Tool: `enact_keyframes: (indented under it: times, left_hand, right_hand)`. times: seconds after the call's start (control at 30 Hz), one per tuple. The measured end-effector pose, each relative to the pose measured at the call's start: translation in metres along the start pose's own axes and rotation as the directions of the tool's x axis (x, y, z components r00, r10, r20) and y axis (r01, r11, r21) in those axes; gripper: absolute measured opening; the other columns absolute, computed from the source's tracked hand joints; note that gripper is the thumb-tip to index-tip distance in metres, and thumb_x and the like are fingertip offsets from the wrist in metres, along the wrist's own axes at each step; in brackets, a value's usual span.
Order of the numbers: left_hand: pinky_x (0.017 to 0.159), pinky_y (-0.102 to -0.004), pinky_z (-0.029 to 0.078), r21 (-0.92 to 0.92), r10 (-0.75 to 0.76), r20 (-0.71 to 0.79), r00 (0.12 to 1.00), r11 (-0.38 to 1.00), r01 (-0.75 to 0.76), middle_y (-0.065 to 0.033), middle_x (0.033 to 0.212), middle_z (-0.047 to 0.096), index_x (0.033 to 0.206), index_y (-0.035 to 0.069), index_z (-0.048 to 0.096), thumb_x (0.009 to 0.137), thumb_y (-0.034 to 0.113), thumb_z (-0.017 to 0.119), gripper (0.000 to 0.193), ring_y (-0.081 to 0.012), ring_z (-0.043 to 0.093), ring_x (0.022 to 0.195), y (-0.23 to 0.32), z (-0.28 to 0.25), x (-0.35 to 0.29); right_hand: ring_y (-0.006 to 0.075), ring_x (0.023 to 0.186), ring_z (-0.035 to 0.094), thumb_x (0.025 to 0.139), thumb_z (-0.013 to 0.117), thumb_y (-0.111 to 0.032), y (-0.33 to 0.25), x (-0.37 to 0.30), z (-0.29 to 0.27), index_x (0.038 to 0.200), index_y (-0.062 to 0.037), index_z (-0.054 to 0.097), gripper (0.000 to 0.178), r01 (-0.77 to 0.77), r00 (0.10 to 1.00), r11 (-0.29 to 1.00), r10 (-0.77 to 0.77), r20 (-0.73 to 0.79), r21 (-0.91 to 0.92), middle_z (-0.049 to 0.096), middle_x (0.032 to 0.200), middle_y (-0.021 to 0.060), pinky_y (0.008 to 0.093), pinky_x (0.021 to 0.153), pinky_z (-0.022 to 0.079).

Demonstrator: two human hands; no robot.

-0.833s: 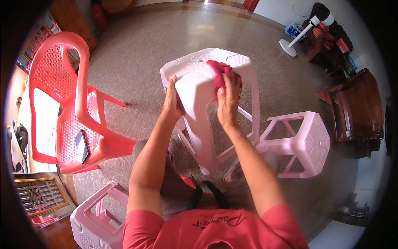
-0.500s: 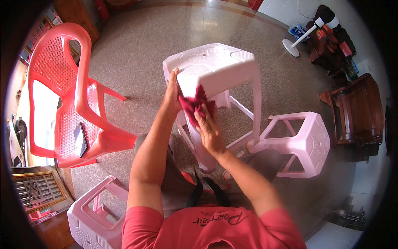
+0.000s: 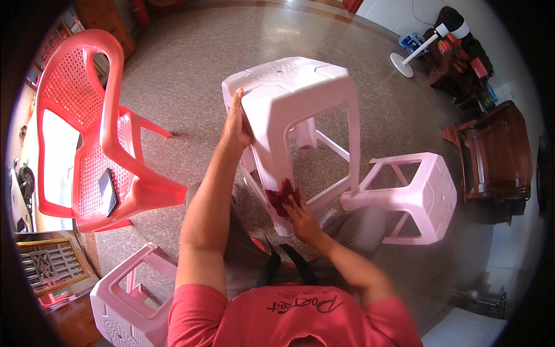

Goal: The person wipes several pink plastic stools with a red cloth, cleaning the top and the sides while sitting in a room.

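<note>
Floor [image 3: 185, 75], speckled brown, beneath held pink stool [image 3: 267, 130]; white wall [image 3: 387, 17] beyond

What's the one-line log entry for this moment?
left hand: against central pink plastic stool, near seat | right hand: holding dark-red cloth against stool's lower leg

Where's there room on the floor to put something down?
Bare floor shows between the red plastic armchair and the middle pink stool, and beyond it. It's crowded lower down: the right hand and dark red cloth at its leg, and the sideways pink stool.
</note>
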State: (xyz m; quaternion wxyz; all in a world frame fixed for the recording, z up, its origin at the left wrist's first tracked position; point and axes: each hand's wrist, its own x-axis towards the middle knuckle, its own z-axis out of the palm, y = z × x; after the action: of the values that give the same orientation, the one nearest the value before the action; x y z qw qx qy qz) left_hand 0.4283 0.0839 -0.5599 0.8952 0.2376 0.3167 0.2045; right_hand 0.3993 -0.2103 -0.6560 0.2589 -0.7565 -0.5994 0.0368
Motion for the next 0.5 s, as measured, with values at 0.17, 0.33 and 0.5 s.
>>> enact_keyframes:
  times: [0.17, 0.33, 0.5]
  left_hand:
    - [0.087, -0.0368, 0.043, -0.051, -0.044, 0.08, 0.996, 0.998, 0.048, -0.0128, 0.109, 0.056, 0.115, 0.003, 0.047, 0.077, 0.05, 0.054, 0.061, -0.0236, 0.054, 0.098, 0.002, -0.006, 0.002]
    - [0.086, -0.0369, 0.044, -0.028, -0.054, 0.068, 0.996, 0.998, 0.056, -0.0133, 0.107, 0.057, 0.114, 0.002, 0.048, 0.077, 0.052, 0.053, 0.062, -0.0241, 0.055, 0.097, 0.005, -0.001, -0.006]
    - [0.086, -0.0385, 0.043, 0.027, -0.067, 0.079, 0.995, 0.998, 0.065, -0.0137, 0.111, 0.055, 0.117, 0.004, 0.047, 0.076, 0.055, 0.052, 0.066, -0.0245, 0.053, 0.1, 0.004, 0.0, -0.008]
  right_hand:
    - [0.0444, 0.104, 0.046, 0.078, 0.052, -0.013, -0.01, -0.003, -0.011, 0.11, -0.0005, 0.05, 0.035, -0.013, 0.995, 0.999, 0.016, 0.099, -0.029, 0.05, 0.112, 0.0233, 0.0466, 0.089, 0.038]
    - [0.0243, 0.086, 0.056, 0.085, 0.049, -0.015, -0.008, 0.012, -0.043, 0.103, -0.0003, 0.053, 0.024, -0.521, 0.844, 0.72, 0.515, 0.151, 0.458, 0.059, 0.095, 0.0104, 0.0361, 0.077, 0.043]
    - [0.0092, 0.077, 0.048, 0.089, 0.046, -0.017, -0.015, 0.07, -0.095, 0.096, 0.0019, 0.056, 0.023, -0.095, 0.572, 0.214, 0.811, -0.123, 0.972, 0.056, 0.084, 0.003, 0.0223, 0.073, 0.038]
